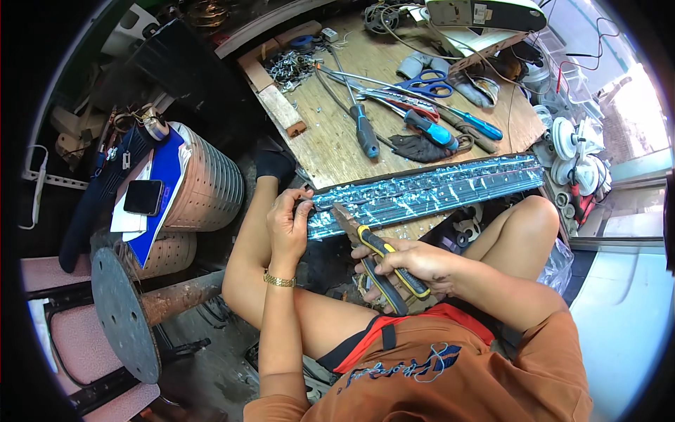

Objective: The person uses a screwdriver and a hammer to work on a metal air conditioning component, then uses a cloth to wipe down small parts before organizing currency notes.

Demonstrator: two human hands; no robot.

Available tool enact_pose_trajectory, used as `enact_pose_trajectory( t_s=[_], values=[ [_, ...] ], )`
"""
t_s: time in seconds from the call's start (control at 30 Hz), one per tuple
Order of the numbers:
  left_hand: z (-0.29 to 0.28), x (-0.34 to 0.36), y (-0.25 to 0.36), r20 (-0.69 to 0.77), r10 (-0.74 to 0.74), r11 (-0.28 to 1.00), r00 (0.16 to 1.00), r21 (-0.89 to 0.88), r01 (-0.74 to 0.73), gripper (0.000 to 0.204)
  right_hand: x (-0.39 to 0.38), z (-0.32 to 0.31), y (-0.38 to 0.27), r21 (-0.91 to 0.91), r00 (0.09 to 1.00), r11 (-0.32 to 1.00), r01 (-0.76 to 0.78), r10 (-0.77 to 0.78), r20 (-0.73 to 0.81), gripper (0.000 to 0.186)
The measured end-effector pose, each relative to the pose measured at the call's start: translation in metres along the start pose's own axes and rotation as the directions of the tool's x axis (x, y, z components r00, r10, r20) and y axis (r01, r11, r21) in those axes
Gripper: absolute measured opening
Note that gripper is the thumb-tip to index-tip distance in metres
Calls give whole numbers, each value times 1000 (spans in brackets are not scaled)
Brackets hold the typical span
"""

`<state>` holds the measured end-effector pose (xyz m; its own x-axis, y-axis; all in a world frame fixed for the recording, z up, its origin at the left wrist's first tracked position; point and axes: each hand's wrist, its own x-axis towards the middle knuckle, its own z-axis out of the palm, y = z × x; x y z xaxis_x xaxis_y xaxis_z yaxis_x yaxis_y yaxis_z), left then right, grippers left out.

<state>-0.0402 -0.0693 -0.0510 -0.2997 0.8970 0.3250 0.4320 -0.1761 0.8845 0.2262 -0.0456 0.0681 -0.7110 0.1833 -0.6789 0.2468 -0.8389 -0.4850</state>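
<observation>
A long finned metal coil panel (436, 188) lies across the near edge of the wooden workbench (330, 141), silvery-blue with a dark upper rim. My left hand (287, 224) pinches its left end. My right hand (411, 264) grips pliers (380, 257) with yellow-and-black handles, their jaws pointing up-left at the panel's lower edge near the left hand. A gold bracelet sits on my left wrist. My bare knees flank the work, below the bench.
On the bench lie screwdrivers (364, 130) with blue-and-black handles, blue-handled scissors (424, 84), a dark glove, metal scraps and wires. A perforated metal drum (207, 183) with a phone (144, 197) on blue papers stands left. A round metal disc (123, 309) on a shaft lies lower left.
</observation>
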Motion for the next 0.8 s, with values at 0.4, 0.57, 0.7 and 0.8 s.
enact_pose_trajectory(
  t_s=[0.4,0.57,0.7,0.8],
  values=[
    [-3,3,-3,69,-91,991,993,-92,98,17,51,-35,62,-202,915,897,393,-403,-6,38],
    [-2,9,-2,57,33,999,998,-23,-31,19,56,-35,79,-195,890,876,442,-455,-22,44],
    [1,14,6,38,35,999,999,28,-36,21,54,-46,70,17,920,922,387,-387,68,51],
    [9,11,16,31,95,991,995,92,-98,20,58,-41,75,511,895,831,220,-380,233,50]
  ],
)
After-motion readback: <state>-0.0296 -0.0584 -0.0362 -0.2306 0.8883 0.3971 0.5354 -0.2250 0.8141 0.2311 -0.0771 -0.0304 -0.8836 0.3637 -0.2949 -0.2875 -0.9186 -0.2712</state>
